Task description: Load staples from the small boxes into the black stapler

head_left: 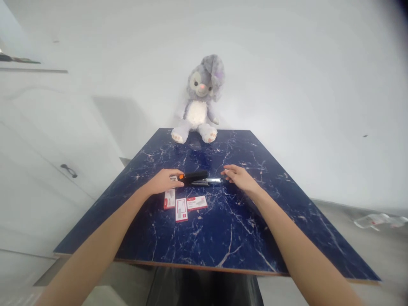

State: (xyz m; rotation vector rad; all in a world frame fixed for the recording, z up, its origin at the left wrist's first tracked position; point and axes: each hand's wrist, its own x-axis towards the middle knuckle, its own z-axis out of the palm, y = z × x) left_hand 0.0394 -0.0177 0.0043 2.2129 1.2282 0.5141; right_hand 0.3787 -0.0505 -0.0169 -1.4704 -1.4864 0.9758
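Note:
A black stapler [195, 175] with an orange part at its rear lies across the middle of the table. Its top is lifted away, and the silver staple tray [213, 180] shows, pointing right. My left hand [165, 180] grips the stapler's rear end between thumb and fingers. Just beyond the tray's right tip is my right hand [237, 175], its fingers bent together in a pinch; anything between them is too small to make out. Three white-and-red staple boxes lie close by: one box [169, 199] partly under my left hand, another [181, 210] upright in view, and a third box [196, 202] sideways.
The dark blue marble-patterned table [223, 238] narrows toward a white wall. At its far edge sits a grey plush toy [196, 112]. White cabinet doors with a dark handle [69, 171] stand at the left. Clear plastic packaging [379, 221] lies on the floor at right.

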